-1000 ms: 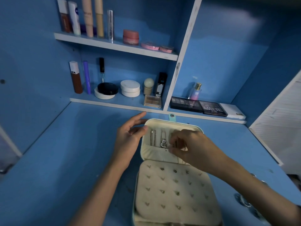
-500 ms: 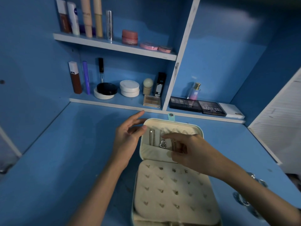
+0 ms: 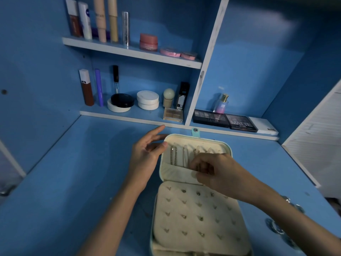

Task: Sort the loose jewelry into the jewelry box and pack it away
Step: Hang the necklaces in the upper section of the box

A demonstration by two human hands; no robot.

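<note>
2 hands at open jewelry box on blue desk. Left hand spread wide, fingertips touching lid's left edge, holding nothing. Right hand curled, fingers pinched at lid pocket; cannot tell what is gripped. Chain hanging in lid. Versus 0.5 s ago: right hand dropped lower toward pocket, heart pendant now hidden. Shelves behind with cosmetics, eyeshadow palettes.
</note>
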